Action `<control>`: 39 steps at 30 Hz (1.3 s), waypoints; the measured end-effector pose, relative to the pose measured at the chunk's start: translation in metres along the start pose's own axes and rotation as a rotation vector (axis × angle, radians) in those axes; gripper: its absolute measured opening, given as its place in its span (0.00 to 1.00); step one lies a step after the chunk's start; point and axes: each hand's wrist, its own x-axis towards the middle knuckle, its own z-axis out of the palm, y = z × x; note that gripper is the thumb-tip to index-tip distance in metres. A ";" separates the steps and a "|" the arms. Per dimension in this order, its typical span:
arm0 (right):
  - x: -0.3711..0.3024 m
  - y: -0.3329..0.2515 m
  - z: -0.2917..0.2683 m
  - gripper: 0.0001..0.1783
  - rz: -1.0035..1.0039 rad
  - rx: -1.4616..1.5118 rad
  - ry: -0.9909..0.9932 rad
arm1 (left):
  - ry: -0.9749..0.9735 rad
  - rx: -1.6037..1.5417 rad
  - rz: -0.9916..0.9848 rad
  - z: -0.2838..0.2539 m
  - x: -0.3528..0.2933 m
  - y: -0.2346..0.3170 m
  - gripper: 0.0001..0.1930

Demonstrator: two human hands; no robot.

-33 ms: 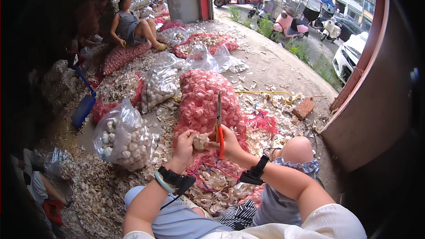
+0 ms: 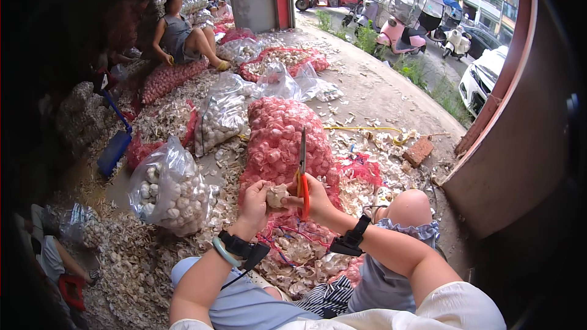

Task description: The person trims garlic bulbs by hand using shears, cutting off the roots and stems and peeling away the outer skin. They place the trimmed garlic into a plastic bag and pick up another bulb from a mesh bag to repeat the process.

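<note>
My left hand (image 2: 254, 205) is closed around a whitish garlic bulb (image 2: 276, 195), its fingers and thumb pinching the bulb's left side. Close on its right, my right hand (image 2: 319, 198) grips orange-handled scissors (image 2: 302, 165), the dark blades pointing up and away from me. The fingertips of the right hand are near the bulb; whether they touch it I cannot tell. Just beyond both hands a large red mesh sack (image 2: 287, 128) full of garlic bulbs lies on the floor. Loose garlic skins (image 2: 312, 261) are piled below my hands, between my knees.
To the left stands a clear plastic bag (image 2: 174, 192) of trimmed garlic, with another bag (image 2: 223, 113) behind it. A blue dustpan (image 2: 115, 154) lies farther left. One brick (image 2: 418, 151) rests at right. A co-worker (image 2: 183, 30) sits at the back; another person's leg (image 2: 70, 260) shows lower left.
</note>
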 end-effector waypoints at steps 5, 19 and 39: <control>0.000 -0.001 -0.003 0.24 0.016 -0.126 -0.059 | 0.070 0.193 0.037 -0.001 0.006 -0.006 0.13; 0.003 -0.013 0.005 0.19 0.224 0.579 -0.147 | 0.212 1.214 0.633 0.007 0.000 0.022 0.14; 0.004 -0.010 0.015 0.19 0.085 0.194 0.099 | 0.084 0.894 0.583 0.009 -0.005 0.012 0.22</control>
